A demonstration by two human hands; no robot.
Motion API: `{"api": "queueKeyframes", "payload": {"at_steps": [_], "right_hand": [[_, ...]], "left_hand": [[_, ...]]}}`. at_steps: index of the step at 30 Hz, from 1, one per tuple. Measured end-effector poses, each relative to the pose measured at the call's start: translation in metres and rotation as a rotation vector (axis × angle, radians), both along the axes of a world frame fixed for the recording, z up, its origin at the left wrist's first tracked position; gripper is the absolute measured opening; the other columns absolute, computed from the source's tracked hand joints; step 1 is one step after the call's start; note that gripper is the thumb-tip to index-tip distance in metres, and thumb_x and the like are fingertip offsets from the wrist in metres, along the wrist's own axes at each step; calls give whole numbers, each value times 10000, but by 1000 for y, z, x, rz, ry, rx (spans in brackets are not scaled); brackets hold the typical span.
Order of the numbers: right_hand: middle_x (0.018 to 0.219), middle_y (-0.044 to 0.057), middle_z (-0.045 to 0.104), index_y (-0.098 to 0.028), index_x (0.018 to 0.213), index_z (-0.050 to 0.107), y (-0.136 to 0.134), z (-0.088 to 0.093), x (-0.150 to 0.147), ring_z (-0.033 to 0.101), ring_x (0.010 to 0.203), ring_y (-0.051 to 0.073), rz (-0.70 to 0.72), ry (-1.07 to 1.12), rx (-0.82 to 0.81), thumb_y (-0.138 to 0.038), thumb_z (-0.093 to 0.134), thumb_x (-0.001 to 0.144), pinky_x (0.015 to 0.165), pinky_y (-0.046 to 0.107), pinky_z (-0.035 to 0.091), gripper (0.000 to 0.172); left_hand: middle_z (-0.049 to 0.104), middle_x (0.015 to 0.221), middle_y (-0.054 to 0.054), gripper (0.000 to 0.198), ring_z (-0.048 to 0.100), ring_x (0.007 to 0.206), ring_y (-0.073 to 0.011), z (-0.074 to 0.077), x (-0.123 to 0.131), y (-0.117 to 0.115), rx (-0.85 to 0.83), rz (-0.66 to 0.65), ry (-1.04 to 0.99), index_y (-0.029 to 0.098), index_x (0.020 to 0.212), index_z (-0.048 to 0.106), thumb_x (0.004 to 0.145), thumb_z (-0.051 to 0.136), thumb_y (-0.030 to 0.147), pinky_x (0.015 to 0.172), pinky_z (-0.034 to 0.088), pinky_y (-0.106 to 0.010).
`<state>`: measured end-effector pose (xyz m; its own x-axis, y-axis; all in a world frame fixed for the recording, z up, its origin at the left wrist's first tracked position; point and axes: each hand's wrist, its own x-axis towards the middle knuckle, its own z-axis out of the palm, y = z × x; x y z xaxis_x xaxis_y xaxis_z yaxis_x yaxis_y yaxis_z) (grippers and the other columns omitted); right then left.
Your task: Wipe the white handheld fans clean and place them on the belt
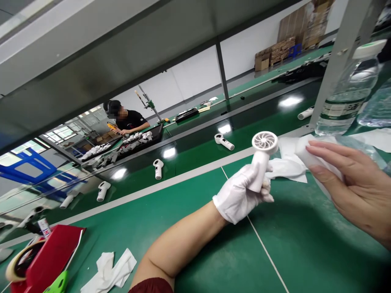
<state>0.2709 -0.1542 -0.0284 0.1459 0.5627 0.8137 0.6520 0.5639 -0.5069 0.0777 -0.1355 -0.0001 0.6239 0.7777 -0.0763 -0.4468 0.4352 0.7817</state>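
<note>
Crumpled white wipes [108, 272] lie on the green tabletop [293, 248] at lower left, and more white fans [158, 169] stand on the belt beyond. The gloved left hand [240, 195] grips a white handheld fan [261, 160] above the tabletop, fingers [259, 198] curled around its handle. The long axis tilts slightly, the handle low and the grille head up, facing the camera. Just beside it, the bare right hand [354, 183] has its fingers [324, 156] closed on a white cloth [307, 152], with a water bottle [348, 93] beyond.

White handheld fan [259, 165] on green bench mat [293, 248]
</note>
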Motion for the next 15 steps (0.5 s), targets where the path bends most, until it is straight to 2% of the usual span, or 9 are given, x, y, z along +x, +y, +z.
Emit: {"api": "queueKeyframes", "payload": {"at_steps": [2,5,8,10,12,15], "right_hand": [[1289,-56,590,-393,1242,588,0,0,1,554,1192,122,22,5,-17,-242,596,876,1118,264,372,396],[1300,-55,584,-379,1255,580,1,-1,3,542,1210,126,10,0,-38,-281,579,886,1094,248,394,382],[1324,-59,567,-381,1273,564,1,-2,5,524,1236,131,4,-8,-58,-314,564,891,1057,235,431,388],[1326,-65,565,-381,1278,559,0,-2,6,521,1236,127,10,-14,-66,-331,553,894,1058,229,431,387],[1312,-68,573,-371,1269,567,0,-2,6,526,1224,118,17,-10,-63,-342,550,893,1081,221,409,378],[1298,-73,580,-359,1256,581,-1,0,5,534,1209,106,15,13,-67,-347,554,890,1099,204,383,367]], "left_hand": [[531,839,-15,475,512,695,-100,-1,1,0,68,51,79,152,1026,534,688,798,354,654,444,-244],[573,931,-33,500,549,761,-128,-7,3,7,236,234,320,165,944,511,564,833,205,663,443,-255],[584,878,-16,329,544,775,-128,-15,5,14,496,480,522,163,839,547,585,751,123,685,433,-251],[587,841,-7,246,539,772,-125,-17,4,17,613,581,567,166,799,559,612,703,98,695,428,-249],[583,841,-1,264,529,772,-124,-17,3,19,585,587,566,169,804,554,598,695,84,698,421,-249],[574,923,-7,365,522,811,-134,-15,-1,19,432,475,511,168,861,535,561,734,107,704,416,-256]]}}
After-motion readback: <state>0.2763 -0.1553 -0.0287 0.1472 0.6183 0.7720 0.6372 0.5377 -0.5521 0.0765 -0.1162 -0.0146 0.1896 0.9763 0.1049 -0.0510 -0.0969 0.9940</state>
